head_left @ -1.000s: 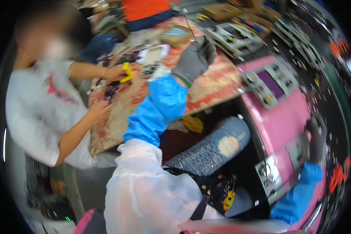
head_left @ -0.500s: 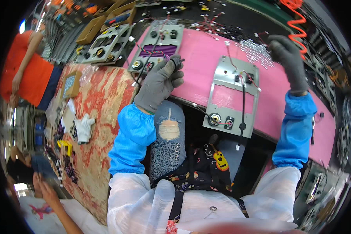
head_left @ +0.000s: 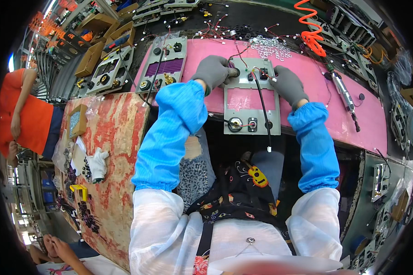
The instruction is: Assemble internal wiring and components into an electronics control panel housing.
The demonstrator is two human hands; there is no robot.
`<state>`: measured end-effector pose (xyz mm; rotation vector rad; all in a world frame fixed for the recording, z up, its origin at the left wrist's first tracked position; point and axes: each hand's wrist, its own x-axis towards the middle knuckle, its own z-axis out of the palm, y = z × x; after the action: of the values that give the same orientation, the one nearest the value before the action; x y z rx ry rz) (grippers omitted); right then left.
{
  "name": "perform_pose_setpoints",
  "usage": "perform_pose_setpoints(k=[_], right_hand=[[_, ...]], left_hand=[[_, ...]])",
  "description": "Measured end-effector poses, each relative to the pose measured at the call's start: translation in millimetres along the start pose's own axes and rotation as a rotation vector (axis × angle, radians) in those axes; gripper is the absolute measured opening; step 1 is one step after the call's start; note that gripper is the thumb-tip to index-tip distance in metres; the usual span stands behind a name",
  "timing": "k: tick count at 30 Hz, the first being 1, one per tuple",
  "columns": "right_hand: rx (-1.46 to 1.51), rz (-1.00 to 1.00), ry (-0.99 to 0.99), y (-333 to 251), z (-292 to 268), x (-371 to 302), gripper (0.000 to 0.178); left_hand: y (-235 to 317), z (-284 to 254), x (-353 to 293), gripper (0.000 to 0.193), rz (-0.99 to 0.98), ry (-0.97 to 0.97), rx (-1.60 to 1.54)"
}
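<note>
A grey metal panel (head_left: 233, 112) with a rectangular cut-out lies on the pink work mat, its near edge jutting past the table edge. My left hand (head_left: 212, 72), in a grey glove, pinches a round black part (head_left: 234, 72) with wires against the panel's upper left corner. On the opposite side my gloved right hand (head_left: 290, 86) has its fingers closed at the panel's upper right edge, beside a small wired connector; what they grip is hidden. A black cable (head_left: 262, 103) runs down the panel, its white plug (head_left: 269, 149) hanging off the near edge.
A second panel (head_left: 175, 64) with purple fins sits to the left. An electric screwdriver (head_left: 344, 94) rests on the pink mat (head_left: 307, 68) at right, under an orange coiled hose (head_left: 311, 34). Silver clips (head_left: 268, 47) and loose wires lie behind. Other people are at the left.
My left hand has carried the round black part right, onto the panel. My right hand has come down from the clips to the panel's right edge. The panel appears farther up the view.
</note>
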<state>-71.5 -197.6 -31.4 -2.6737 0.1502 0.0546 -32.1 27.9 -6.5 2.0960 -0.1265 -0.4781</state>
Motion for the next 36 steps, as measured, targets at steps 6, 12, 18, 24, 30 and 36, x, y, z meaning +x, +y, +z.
perform_pose_setpoints(k=[6, 12, 18, 24, 30, 36], right_hand=[[0.338, -0.003, -0.041, 12, -7, 9, 0.036], [1.211, -0.237, -0.159, -17, 3, -17, 0.038], [0.936, -0.491, 0.121, -63, -43, -74, 0.040], [0.766, -0.633, 0.410, -97, -59, -89, 0.042], [0.331, -0.873, 0.627, -78, 5, -75, 0.042], [0.257, -0.915, 0.754, -73, 30, -82, 0.050]], left_hand=[[10, 5, 27, 0.029, 0.065, 0.109, 0.483], [-30, 12, 27, 0.033, 0.326, 0.472, 0.627], [9, -5, -22, 0.020, 0.444, 0.584, 0.329], [38, -9, -15, 0.024, 0.862, 0.461, -1.053], [0, -12, -57, 0.036, 0.849, 0.686, -0.435], [-2, -1, -61, 0.037, 0.780, 0.517, -0.796]])
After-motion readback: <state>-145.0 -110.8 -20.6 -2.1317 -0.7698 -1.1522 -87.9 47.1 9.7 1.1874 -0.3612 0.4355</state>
